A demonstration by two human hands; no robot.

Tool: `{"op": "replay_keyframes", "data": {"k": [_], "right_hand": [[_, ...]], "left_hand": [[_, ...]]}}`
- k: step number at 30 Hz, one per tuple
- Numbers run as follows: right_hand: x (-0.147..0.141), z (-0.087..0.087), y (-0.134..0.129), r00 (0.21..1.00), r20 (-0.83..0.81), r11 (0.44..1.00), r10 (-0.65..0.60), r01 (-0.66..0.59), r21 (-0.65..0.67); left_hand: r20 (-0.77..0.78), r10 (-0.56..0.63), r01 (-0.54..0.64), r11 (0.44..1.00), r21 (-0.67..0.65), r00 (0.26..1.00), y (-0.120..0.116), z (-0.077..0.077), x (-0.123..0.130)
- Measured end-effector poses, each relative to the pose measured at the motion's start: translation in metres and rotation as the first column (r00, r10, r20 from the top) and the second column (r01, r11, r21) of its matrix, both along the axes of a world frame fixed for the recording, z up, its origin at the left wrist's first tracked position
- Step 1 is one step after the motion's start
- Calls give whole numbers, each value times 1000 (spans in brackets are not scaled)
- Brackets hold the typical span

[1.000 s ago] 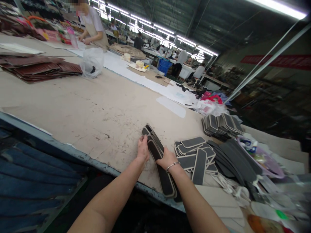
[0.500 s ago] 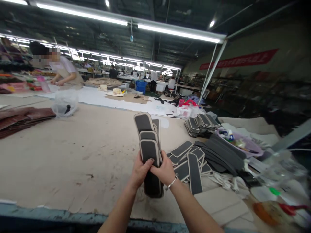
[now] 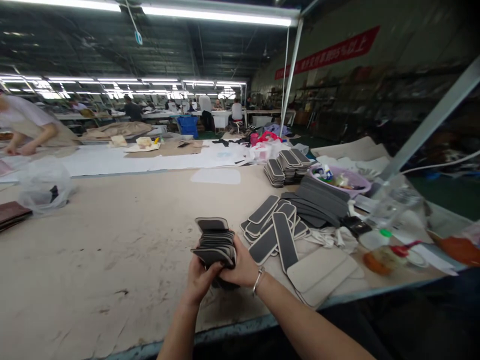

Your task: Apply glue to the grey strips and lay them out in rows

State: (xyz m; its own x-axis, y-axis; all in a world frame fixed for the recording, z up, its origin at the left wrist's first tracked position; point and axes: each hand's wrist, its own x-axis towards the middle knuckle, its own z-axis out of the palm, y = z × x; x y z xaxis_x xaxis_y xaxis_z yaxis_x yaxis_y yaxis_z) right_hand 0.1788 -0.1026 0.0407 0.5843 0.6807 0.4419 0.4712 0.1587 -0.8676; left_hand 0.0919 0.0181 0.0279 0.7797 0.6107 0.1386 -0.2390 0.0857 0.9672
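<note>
Both my hands grip a stack of dark grey pads with beige edging (image 3: pixel 216 242) over the near part of the table. My left hand (image 3: pixel 200 280) is closed on its left side, thumb across the near face. On the other side my right hand (image 3: pixel 242 262), with a bracelet at the wrist, is wrapped around the same stack. The stack's upper ends point away from me, and one pad juts out above the others. To the right lies a loose heap of similar edged pads (image 3: pixel 285 240). The lower part of the held stack is partly hidden by my hands.
Neat piles of pads (image 3: pixel 275 172) stand at the back right beside a lilac basket (image 3: pixel 360 186). Dark strips (image 3: pixel 318 200) and beige panels (image 3: pixel 322 270) lie at the right. A clear plastic bag (image 3: pixel 45 187) sits at the left, near a co-worker's arms (image 3: pixel 41 140).
The held stack has tipped from upright, so its top ends now show, and sits lower. My hands have stayed closed on it. The view has turned to the right.
</note>
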Motion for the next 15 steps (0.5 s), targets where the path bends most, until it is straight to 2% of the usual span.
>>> {"op": "replay_keyframes", "data": {"k": [4, 7, 12, 15], "right_hand": [[0, -2, -2, 1000, -6, 999, -7, 7, -35], [-3, -11, 1, 997, -31, 997, -66, 65, -36], [-14, -36, 13, 977, -69, 979, -204, 202, -38], [-18, -34, 18, 957, 36, 948, -289, 291, -125]], "left_hand": [[2, -28, 28, 990, 140, 1000, 4, -6, 4], [6, -43, 42, 985, 168, 999, 5, -8, 6], [81, -18, 14, 999, 47, 997, 0, -13, 9], [153, 48, -29, 991, -127, 987, -5, -17, 12]]}}
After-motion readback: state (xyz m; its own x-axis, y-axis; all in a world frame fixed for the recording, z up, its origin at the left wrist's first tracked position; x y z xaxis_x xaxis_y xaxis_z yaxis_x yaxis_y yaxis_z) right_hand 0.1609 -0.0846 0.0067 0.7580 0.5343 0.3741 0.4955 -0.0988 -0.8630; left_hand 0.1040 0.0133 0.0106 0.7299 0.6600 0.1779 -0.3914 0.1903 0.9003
